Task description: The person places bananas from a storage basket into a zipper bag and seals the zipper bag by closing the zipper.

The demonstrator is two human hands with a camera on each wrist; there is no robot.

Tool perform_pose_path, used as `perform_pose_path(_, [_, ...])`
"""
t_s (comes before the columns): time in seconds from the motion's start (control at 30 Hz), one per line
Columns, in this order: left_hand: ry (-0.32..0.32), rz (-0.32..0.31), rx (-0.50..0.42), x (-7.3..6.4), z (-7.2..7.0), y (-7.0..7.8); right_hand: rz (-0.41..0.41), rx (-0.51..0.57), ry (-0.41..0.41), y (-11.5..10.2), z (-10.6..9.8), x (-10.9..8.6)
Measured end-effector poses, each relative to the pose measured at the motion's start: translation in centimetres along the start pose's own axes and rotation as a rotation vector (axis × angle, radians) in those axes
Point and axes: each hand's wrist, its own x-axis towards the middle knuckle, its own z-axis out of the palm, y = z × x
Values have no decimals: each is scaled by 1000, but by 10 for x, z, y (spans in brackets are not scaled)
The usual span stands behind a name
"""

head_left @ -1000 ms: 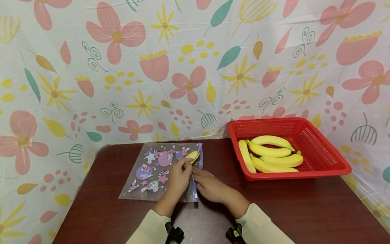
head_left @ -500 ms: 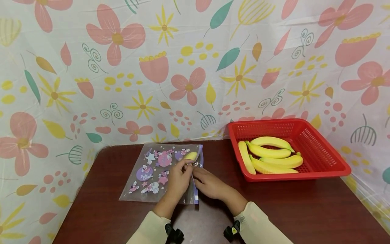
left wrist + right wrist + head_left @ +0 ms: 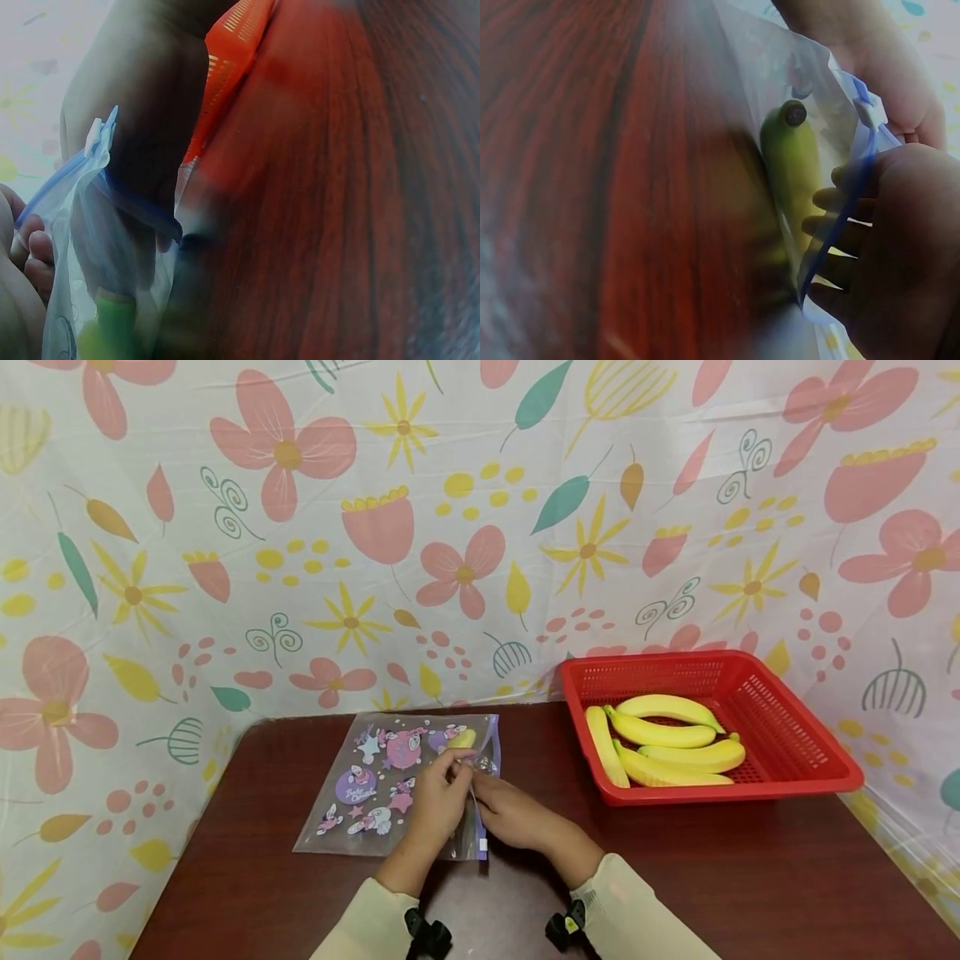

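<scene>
A clear zip bag point(image 3: 337, 810) with purple and pink cartoon prints lies flat, its blue-edged mouth facing right. My left hand point(image 3: 438, 797) pinches the upper layer at the mouth and lifts it. Fingers first, my right hand point(image 3: 517, 814) reaches into the mouth; its fingers point(image 3: 844, 236) lie loosely extended against a yellow banana point(image 3: 791, 165) inside. The banana's green stem end point(image 3: 116, 319) shows through the plastic in the left wrist view. A white slider point(image 3: 870, 112) sits at the near end of the zip. The right fingertips are hidden in the head view.
To the right, a red perforated basket point(image 3: 806, 752) holds several bananas point(image 3: 663, 731). Everything stands on a dark reddish-brown wooden table point(image 3: 712, 877). A flower-printed cloth point(image 3: 465, 635) hangs behind the table and along its sides.
The banana has slid deeper into the bag, and less of it shows above the left hand. My right hand has shifted slightly left into the mouth; the left hand stays almost in place.
</scene>
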Motion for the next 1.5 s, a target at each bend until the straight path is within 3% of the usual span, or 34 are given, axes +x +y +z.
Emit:
perform_pose_path(0.47, [32,1,-9,0,-1,1,-25,-66,62,-8,-10,-3])
perform_pose_path(0.8, [52,11,-35,-1,-3,3,8,-93,61,-14,-23,-6])
perform_pose_path(1.07, [86,-11,-55,0,0,5,2,-105,136,-20,-31,-9])
perform_pose_path(1.2, [89,-29,-44,-1,-1,13,6,-99,144,-22,-34,-10])
perform_pose_path(1.4, [74,-8,-80,-8,-8,38,11,-90,161,-23,-35,-14])
perform_pose_path(1.5, [74,-6,-74,-8,-8,36,32,-82,171,-22,-35,-17])
